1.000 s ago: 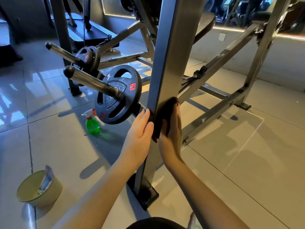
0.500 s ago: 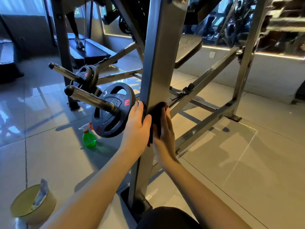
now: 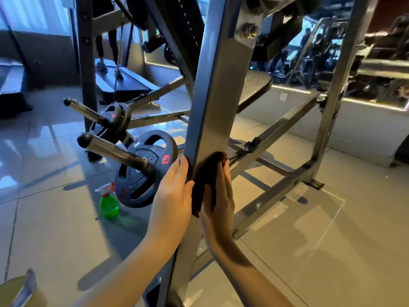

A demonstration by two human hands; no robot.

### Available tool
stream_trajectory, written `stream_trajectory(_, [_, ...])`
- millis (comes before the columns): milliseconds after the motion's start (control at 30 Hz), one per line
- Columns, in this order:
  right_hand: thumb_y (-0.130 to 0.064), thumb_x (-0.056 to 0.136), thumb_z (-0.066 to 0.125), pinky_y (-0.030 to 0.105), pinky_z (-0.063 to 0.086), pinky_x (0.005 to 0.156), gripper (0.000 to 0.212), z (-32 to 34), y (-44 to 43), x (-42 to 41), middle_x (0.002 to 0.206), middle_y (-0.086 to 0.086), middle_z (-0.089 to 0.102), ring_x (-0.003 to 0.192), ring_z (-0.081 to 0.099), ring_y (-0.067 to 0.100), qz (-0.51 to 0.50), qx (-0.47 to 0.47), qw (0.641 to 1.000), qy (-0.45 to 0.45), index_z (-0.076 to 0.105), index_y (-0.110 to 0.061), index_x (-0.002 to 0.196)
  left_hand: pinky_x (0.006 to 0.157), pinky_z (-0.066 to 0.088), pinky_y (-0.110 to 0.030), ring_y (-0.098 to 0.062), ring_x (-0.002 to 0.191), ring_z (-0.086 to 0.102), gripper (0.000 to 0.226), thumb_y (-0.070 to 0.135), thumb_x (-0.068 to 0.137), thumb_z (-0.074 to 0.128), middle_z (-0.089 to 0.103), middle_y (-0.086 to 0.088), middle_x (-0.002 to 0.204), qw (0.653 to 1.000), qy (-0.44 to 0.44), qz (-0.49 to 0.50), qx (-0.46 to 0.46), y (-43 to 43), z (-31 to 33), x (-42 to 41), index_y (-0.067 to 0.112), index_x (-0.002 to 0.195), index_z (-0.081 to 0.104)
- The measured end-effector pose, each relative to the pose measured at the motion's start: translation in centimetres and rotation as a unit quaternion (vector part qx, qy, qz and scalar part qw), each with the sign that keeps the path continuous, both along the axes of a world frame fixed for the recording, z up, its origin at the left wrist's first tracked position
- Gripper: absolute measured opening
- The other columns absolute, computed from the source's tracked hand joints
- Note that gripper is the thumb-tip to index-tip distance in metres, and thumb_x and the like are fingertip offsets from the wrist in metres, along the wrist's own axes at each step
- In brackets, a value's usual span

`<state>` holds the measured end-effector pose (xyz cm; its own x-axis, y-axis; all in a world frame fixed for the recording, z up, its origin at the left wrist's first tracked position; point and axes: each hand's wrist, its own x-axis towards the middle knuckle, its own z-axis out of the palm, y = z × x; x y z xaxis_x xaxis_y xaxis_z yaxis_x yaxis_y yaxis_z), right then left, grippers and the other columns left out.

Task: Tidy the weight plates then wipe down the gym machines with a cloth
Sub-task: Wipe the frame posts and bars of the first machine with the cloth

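Far left on the floor (image 3: 309, 240) there's a green spray bottle (image 3: 108, 204), then a weight plate (image 3: 143, 171) parked on its peg (image 3: 115, 151), so that part looks sorted. The left hand (image 3: 172, 200) lies flat along the left edge of the machine's upright post (image 3: 212, 107), fingers straight and together, gripping nothing. The dark cloth (image 3: 207, 176) sits on the post's front face, pinned by the right hand (image 3: 219, 204), fingers straight and pressing. The cloth is soft, floppy and light, so I reckon a flat palm beats a pinch. The steel looks slick, so the cloth could bunch up.
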<state>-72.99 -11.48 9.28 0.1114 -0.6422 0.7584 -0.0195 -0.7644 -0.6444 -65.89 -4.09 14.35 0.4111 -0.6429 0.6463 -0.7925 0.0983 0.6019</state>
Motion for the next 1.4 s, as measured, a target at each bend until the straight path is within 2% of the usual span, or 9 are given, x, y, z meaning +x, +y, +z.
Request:
stream_trajectory(100, [-0.029, 0.103, 0.037, 0.047, 0.046, 0.105, 0.048, 0.7, -1.0, -0.3, 0.146, 0.011, 0.047, 0.138, 0.042, 0.021, -0.001, -0.021, 1.0, 0.006, 0.04, -0.007, 0.145, 0.106, 0.015, -0.001, -0.01, 0.137, 0.028, 0.054, 0.0, 0.093, 0.055, 0.041, -0.012, 0.147, 1.0, 0.004, 0.015, -0.013, -0.1, -0.1, -0.2, 0.003, 0.144, 0.037])
stream_trajectory(233, [-0.019, 0.101, 0.039, 0.047, 0.047, 0.102, 0.046, 3.9, -2.1, -0.7, 0.14, 0.009, 0.052, 0.132, 0.048, 0.02, -0.005, -0.025, 0.999, -0.021, 0.035, -0.017, 0.147, 0.114, 0.028, -0.027, -0.018, 0.139, 0.036, 0.054, 0.002, 0.094, 0.055, 0.043, -0.01, 0.147, 1.0, 0.028, 0.01, 0.0, 0.0, 0.1, -0.4, 0.005, 0.145, 0.037])
stream_trajectory(367, [-0.022, 0.102, 0.038, 0.046, 0.049, 0.1, 0.044, 3.1, -1.7, -0.9, 0.137, 0.008, 0.054, 0.13, 0.05, 0.019, 0.017, -0.017, 1.0, -0.018, 0.039, -0.015, 0.145, 0.115, 0.028, -0.033, -0.017, 0.141, 0.031, 0.052, 0.001, 0.095, 0.053, 0.041, -0.009, 0.148, 0.997, 0.049, 0.053, -0.011, 0.0, 0.5, -1.6, 0.004, 0.144, 0.037])
stream_trajectory(533, [-0.018, 0.097, 0.051, 0.035, 0.045, 0.104, 0.044, 0.3, -0.7, -2.6, 0.134, -0.012, 0.053, 0.128, 0.048, 0.002, 0.083, 0.015, 0.996, -0.004, 0.042, -0.026, 0.139, 0.114, 0.025, -0.026, -0.006, 0.137, 0.03, 0.049, 0.003, 0.097, 0.05, 0.042, -0.007, 0.148, 0.991, 0.078, 0.105, -0.032, -0.3, 0.4, -3.0, 0.008, 0.144, 0.039])
stream_trajectory(700, [-0.003, 0.095, 0.056, 0.018, 0.039, 0.107, 0.053, 2.6, -1.5, -2.8, 0.135, -0.016, 0.052, 0.127, 0.045, -0.006, 0.13, 0.086, 0.987, -0.028, 0.04, -0.023, 0.142, 0.112, 0.029, -0.024, -0.006, 0.133, 0.034, 0.047, 0.004, 0.097, 0.05, 0.046, -0.007, 0.146, 0.983, 0.082, 0.152, -0.055, -0.5, -0.3, -4.4, 0.009, 0.143, 0.042])
stream_trajectory(900, [0.003, 0.095, 0.056, 0.013, 0.047, 0.092, 0.054, -0.4, -0.6, -4.7, 0.119, -0.031, 0.058, 0.114, 0.055, -0.01, 0.233, 0.163, 0.959, -0.015, 0.043, -0.03, 0.136, 0.106, 0.042, -0.041, -0.021, 0.129, 0.047, 0.045, 0.005, 0.098, 0.046, 0.052, -0.012, 0.138, 0.979, 0.092, 0.173, -0.048, -0.3, -1.5, -6.0, 0.009, 0.143, 0.044])
stream_trajectory(1033, [-0.006, 0.095, 0.057, 0.022, 0.054, 0.086, 0.041, 0.8, -2.2, -4.8, 0.108, -0.017, 0.067, 0.103, 0.062, 0.0, 0.27, 0.213, 0.939, -0.01, 0.05, -0.028, 0.13, 0.106, 0.042, -0.038, -0.019, 0.13, 0.047, 0.048, 0.004, 0.098, 0.046, 0.051, -0.011, 0.139, 0.978, 0.08, 0.192, -0.029, -0.1, -2.1, -6.6, 0.01, 0.145, 0.041])
stream_trajectory(1267, [-0.006, 0.093, 0.06, 0.002, 0.04, 0.072, 0.026, -0.3, -4.5, -6.5, 0.091, -0.024, 0.055, 0.085, 0.054, -0.02, 0.267, 0.134, 0.944, 0.142, 0.055, -0.012, 0.118, 0.106, 0.044, -0.038, -0.02, 0.13, 0.046, 0.053, 0.004, 0.097, 0.048, 0.049, -0.008, 0.139, 0.97, 0.029, 0.242, 0.002, -0.6, -2.7, -7.2, 0.012, 0.147, 0.036])
stream_trajectory(1400, [-0.007, 0.091, 0.063, 0.0, 0.041, 0.08, 0.033, -0.8, -5.8, -7.8, 0.099, -0.015, 0.062, 0.093, 0.057, -0.01, 0.285, 0.167, 0.921, 0.206, 0.06, -0.016, 0.123, 0.107, 0.042, -0.037, -0.026, 0.136, 0.04, 0.056, 0.007, 0.095, 0.053, 0.041, -0.01, 0.146, 0.969, 0.018, 0.244, 0.039, -0.9, -4.2, -7.7, 0.012, 0.147, 0.035])
